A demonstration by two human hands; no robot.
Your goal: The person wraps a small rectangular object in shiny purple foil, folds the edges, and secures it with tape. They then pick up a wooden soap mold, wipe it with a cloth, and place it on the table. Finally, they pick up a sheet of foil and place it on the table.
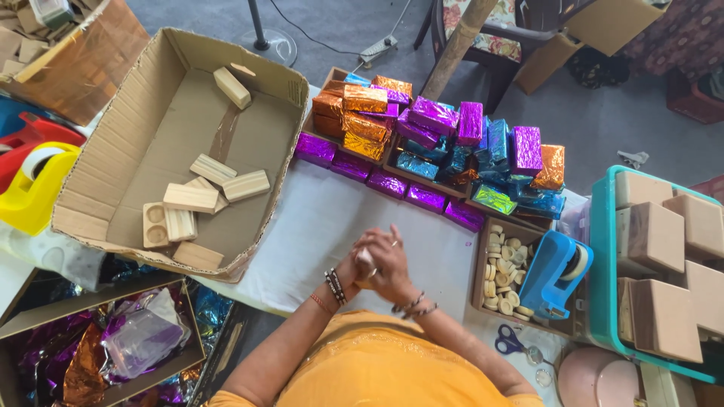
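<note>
A white cloth table point(317, 226) stands on a grey floor point(603, 113). The left hand point(364, 265) and right hand point(392, 267) press together around something small; I cannot tell what. Shiny foil-wrapped blocks point(430, 143) sit at twelve o'clock, a brown cardboard box point(98, 181) at ten.

Orange-yellow top, dark beaded bangles on both wrists, a ring on one finger

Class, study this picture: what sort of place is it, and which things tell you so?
Probably a small home gift-wrapping workshop: a pile of shiny purple, orange and blue foil-wrapped blocks, an open brown cardboard box of bare wooden blocks, and a blue tape dispenser on a white-covered table.
</note>
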